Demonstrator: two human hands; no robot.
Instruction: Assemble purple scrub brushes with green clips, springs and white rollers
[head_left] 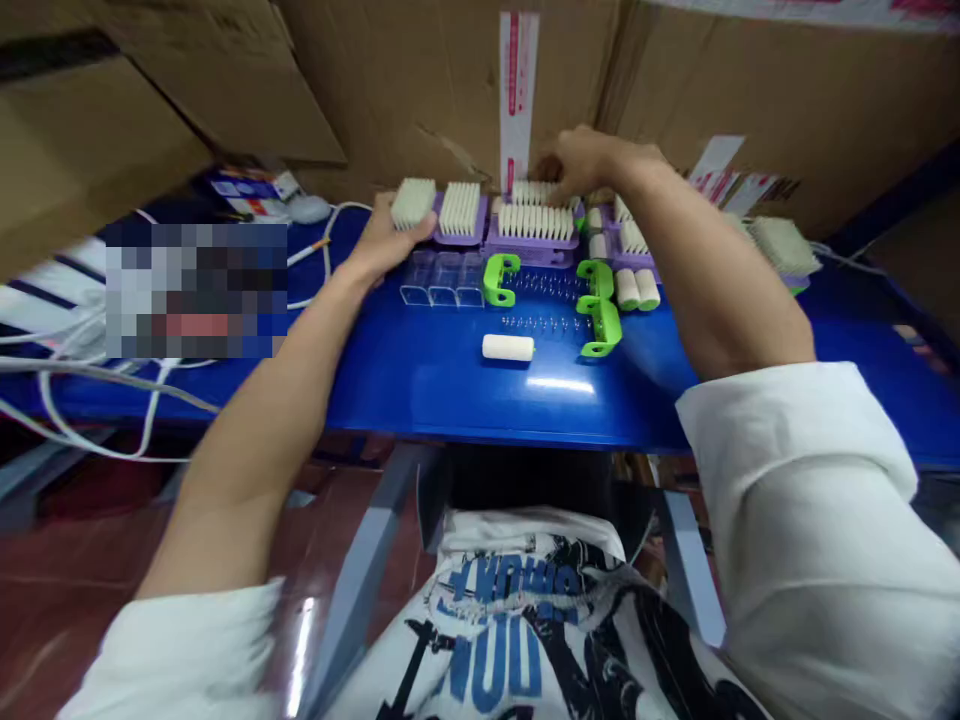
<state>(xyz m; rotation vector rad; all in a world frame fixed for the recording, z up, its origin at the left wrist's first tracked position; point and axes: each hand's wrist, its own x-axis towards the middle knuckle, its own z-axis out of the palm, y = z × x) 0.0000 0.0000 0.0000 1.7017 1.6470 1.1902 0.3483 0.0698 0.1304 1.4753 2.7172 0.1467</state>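
White bristle brush block (413,202) sits at the far left end of the row on the blue table (420,385); my left hand (382,243) lies over its near edge, fingers curled onto it, thumb alongside. Just right of it I see a second brush in a purple holder (460,212), then a wider purple brush (534,225). My right hand (581,160) reaches to the far row of brushes (529,191) behind that, fingers bent down onto them; I cannot tell whether it grips one. Nearer: clear plastic cases (442,280), green clips (501,279) with thin springs (546,284) between, a white roller (508,347) lying alone. Cardboard boxes (420,90) stand behind. White cables (97,385) trail off left
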